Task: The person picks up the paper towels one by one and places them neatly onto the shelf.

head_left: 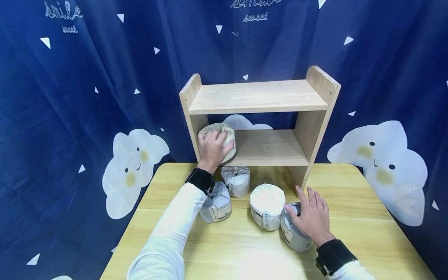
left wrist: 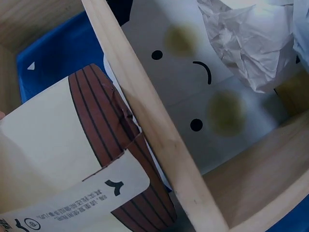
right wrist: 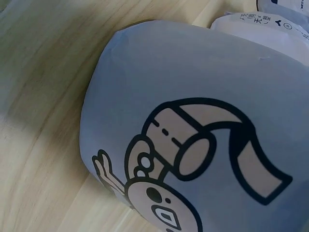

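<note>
Right hand (head_left: 312, 217) on cartoon-printed grey roll (right wrist: 203, 135)

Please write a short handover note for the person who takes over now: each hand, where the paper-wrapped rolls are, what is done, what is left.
Left hand: grips the cream paper-wrapped roll at the left end of the wooden shelf's lower board.
Right hand: rests on the grey-blue wrapped roll on the yellow wooden table.
Done: one roll on the shelf.
Left: four rolls on the table, including the white roll and two near the left arm. Top board bare.
</note>
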Available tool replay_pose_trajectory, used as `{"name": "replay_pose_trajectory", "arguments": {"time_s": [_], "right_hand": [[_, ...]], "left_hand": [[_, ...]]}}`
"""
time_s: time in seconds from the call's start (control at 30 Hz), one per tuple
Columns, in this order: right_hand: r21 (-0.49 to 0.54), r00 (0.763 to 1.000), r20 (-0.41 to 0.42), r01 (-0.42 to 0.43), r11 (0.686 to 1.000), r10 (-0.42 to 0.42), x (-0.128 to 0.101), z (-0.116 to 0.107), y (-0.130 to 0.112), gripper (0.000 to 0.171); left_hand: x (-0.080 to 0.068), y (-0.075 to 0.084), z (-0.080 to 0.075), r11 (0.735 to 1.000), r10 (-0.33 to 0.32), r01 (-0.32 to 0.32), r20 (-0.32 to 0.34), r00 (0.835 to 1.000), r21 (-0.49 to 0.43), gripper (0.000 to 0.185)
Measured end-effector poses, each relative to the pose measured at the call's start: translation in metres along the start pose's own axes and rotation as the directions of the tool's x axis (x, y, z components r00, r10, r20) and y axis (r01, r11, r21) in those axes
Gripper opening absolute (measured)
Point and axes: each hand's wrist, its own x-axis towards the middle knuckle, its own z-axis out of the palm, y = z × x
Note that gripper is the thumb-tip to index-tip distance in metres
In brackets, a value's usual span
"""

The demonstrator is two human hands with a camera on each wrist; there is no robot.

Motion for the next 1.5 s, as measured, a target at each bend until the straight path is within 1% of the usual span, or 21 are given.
{"name": "replay_pose_trajectory", "arguments": {"time_s": [0.1, 0.2, 0.43, 0.6, 0.7, 0.97, 1.1, 1.5], "right_hand": [[0.0, 1.0, 0.003, -0.005, 1.0, 0.005, -0.001, 0.0, 0.0, 0.078], [0.0, 1.0, -0.002, -0.007, 1.0, 0.007, -0.001, -0.001, 0.0, 0.078], [-0.004, 1.0, 0.001, -0.013, 1.0, 0.013, -0.002, -0.002, 0.0, 0.079], [-0.011, 1.0, 0.001, -0.018, 1.0, 0.019, -0.002, -0.003, 0.001, 0.078], [-0.012, 1.0, 0.004, -0.025, 1.0, 0.025, -0.003, -0.003, 0.002, 0.078], [-0.015, 0.999, 0.008, -0.034, 0.999, 0.035, -0.004, -0.004, 0.003, 0.077], [-0.014, 1.0, -0.005, -0.03, 0.999, 0.03, -0.004, -0.004, 0.003, 0.076], [-0.006, 0.999, -0.001, -0.037, 0.999, 0.037, -0.005, -0.005, 0.003, 0.077]], "left_hand": [[0.003, -0.001, 0.002, 1.0, 0.008, -0.008, -0.003, 1.0, 0.017, 0.031], [0.004, -0.003, 0.004, 1.0, 0.005, -0.006, 0.009, 1.0, 0.031, 0.031], [0.004, -0.006, 0.009, 0.999, -0.011, 0.009, 0.05, 0.999, 0.036, 0.031], [0.004, -0.006, 0.013, 0.999, -0.017, 0.015, 0.056, 0.998, 0.034, 0.031], [0.004, -0.006, 0.015, 0.999, -0.027, 0.025, 0.061, 0.998, 0.031, 0.032], [0.003, -0.007, 0.021, 0.997, -0.064, 0.06, 0.101, 0.993, 0.049, 0.034], [0.003, -0.007, 0.023, 0.996, -0.071, 0.065, 0.107, 0.992, 0.06, 0.036], [0.005, -0.005, 0.026, 0.994, -0.092, 0.085, 0.115, 0.989, 0.066, 0.038]]}}
